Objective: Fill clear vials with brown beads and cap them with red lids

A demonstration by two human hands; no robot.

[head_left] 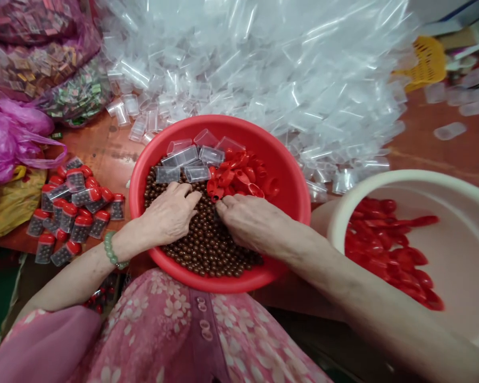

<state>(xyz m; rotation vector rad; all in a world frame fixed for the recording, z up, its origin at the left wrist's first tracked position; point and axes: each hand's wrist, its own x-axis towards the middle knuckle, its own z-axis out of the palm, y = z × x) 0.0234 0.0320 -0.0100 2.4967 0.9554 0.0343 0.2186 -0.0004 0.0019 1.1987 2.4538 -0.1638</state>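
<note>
A red basin point(299, 213) holds a layer of round, shiny brown balls point(219, 250), several clear plastic containers point(181, 157) and a heap of red caps point(239, 173). On the left side of the balls lies my left hand point(170, 213), its fingers curled downward; whatever they hold is hidden. My right hand point(247, 221) reaches in from the right, fingers bent together beside the red caps. Something dark shows at its fingertips, too concealed to name. Both hands are low among the balls, a short gap apart.
Filled containers with red caps point(80, 202) lie left of the basin. Behind it spreads a large pile of clear containers point(243, 69). A cream tub point(455, 197) with red caps point(387, 244) stands right. Bags of small packets point(27, 64) and a yellow basket point(427, 61) sit farther back.
</note>
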